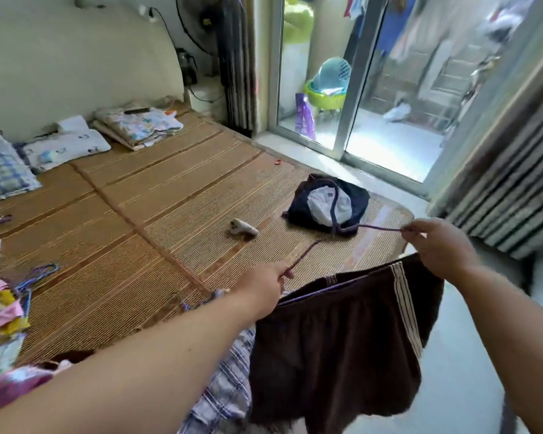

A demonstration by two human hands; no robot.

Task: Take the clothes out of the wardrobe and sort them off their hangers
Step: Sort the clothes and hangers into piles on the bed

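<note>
Dark brown shorts (336,349) with white side stripes hang from a purple wire hanger (314,245) over the bed's near corner. My left hand (264,285) pinches the hanger's left arm. My right hand (436,245) grips the hanger's right arm at the shorts' waistband. The hanger's hook (334,208) points away from me, above a dark folded garment (328,202) with a white piece on top. Several empty hangers (35,277) lie at the left, beside a heap of colourful clothes (0,311). A checked garment (226,380) lies under my left arm.
The bed carries a bamboo mat (132,220), with pillows (66,148) and folded bedding (138,125) by the headboard. A small pale object (243,228) lies mid-mat. A glass sliding door (355,89) and a striped curtain (508,195) stand to the right.
</note>
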